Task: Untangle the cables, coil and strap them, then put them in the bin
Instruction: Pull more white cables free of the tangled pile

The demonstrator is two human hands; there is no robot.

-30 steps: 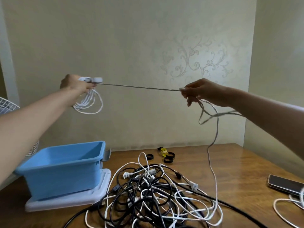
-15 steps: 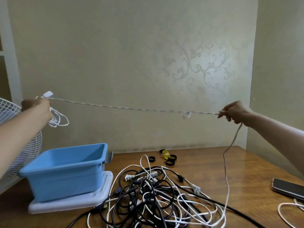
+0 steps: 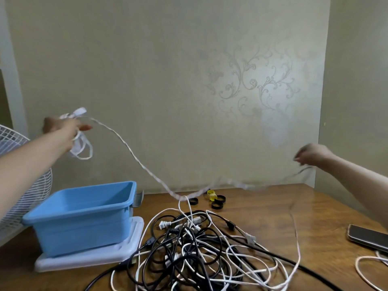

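Observation:
My left hand (image 3: pixel 63 126) is raised at the left and grips a small coil of the white braided cable (image 3: pixel 134 154), whose white plug sticks up above the fingers. The cable sags in a loose arc down to the table and rises, blurred, toward my right hand (image 3: pixel 310 153) at the right. That hand looks closed around the cable, though blur hides the fingers. A tangle of black and white cables (image 3: pixel 199 248) lies on the table in front of me. The blue bin (image 3: pixel 84 215) stands at the left on a white lid.
Several black strap rings and a yellow one (image 3: pixel 212 196) lie behind the tangle. A phone (image 3: pixel 367 236) and another white cable loop (image 3: pixel 369 269) are at the right edge. A white fan grille (image 3: pixel 14 175) stands left of the bin.
The cable was stretched taut between my hands; now it hangs slack. My left hand moved right and inward, my right hand dropped lower.

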